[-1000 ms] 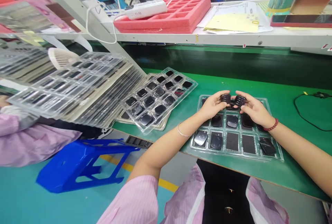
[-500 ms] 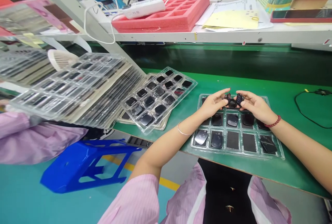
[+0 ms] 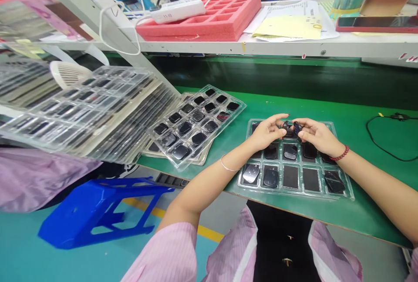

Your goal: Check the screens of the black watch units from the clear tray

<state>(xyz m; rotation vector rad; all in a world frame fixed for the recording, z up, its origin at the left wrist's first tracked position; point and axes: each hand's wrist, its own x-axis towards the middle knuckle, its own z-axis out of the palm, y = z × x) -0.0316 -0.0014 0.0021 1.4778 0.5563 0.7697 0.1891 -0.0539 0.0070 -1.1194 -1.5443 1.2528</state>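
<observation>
Both my hands are raised over the back row of a clear plastic tray [image 3: 295, 191] on the green bench. Between the thumb and fingers of my right hand [image 3: 321, 137] is a dark glossy piece [image 3: 297, 128], small and tilted nearly edge-on. My left hand [image 3: 267, 134] pinches another small dark piece [image 3: 285, 125] close beside it; fingers partly cover both, and their exact kind is unclear. Rounded-square black pieces, one of them a shiny piece [image 3: 251, 173], lie in the tray's compartments. Two front compartments show only a dark base.
Left of my arms, a second clear tray [image 3: 196, 127] of black pieces rests at a slant on other trays. Beyond it leans a tall stack of trays [image 3: 107, 116]. A blue stool [image 3: 75, 212] stands below. A black cable [image 3: 370, 136] lies at right; a shelf edge [image 3: 277, 48] crosses above.
My right hand has brought its dark piece slightly closer to my left hand and turned it. The left hand keeps nearly the same pose. The whole view has shifted a little.
</observation>
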